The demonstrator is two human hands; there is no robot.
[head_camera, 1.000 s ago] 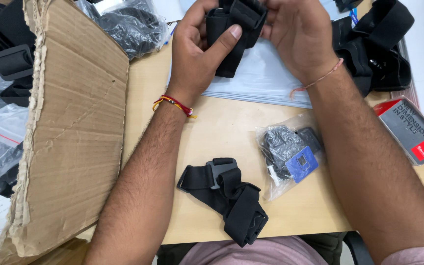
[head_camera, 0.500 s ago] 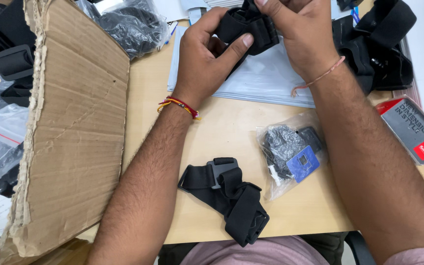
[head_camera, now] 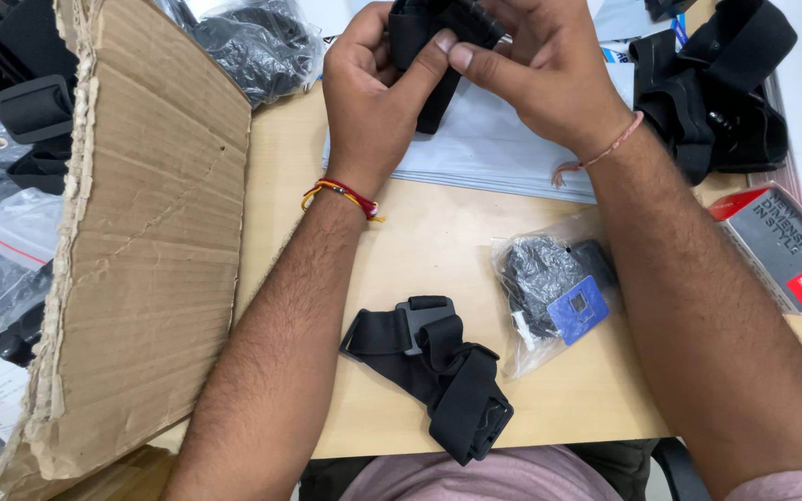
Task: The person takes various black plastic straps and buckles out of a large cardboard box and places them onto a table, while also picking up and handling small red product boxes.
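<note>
Torn brown cardboard box (head_camera: 150, 269) at left, flap leaning over the pale wooden desk (head_camera: 438, 232). Since a second ago, both hands shifted slightly left, nearer the top edge; black strap bundle (head_camera: 433, 42) turned between them, folding seemingly in progress. Left hand (head_camera: 378, 97) curled around it, thumb pressing; right hand (head_camera: 549, 79) closed over its top, thumb meeting thumb. Second folded black strap (head_camera: 433, 371) near the desk edge. Grey-and-red carton (head_camera: 777, 246) at right. Clear bag with blue square label (head_camera: 554, 301) beside the right forearm.
</note>
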